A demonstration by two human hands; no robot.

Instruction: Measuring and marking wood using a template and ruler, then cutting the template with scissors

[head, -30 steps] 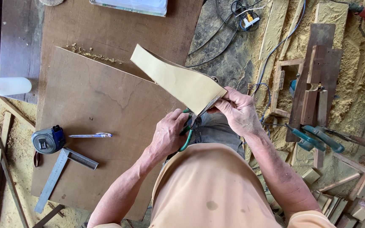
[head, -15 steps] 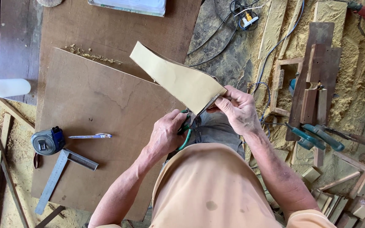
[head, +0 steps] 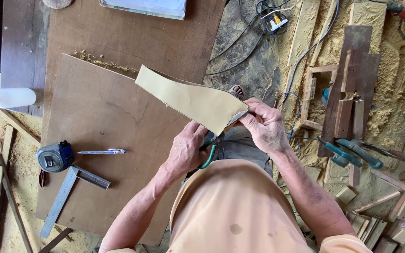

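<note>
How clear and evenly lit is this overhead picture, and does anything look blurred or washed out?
Head view: soft daylight, mostly sharp; the tan curved sheet held by the right hand is crisp, the left hand grips green-handled scissors; the white plastic bottle looks slightly overexposed; the top-left corner falls into dark shadow.

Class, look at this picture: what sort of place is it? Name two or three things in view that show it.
Most likely a woodworking shop: sawdust covers the floor, wood offcuts lie about, and a tape measure and steel square rest on a plywood sheet.
</note>
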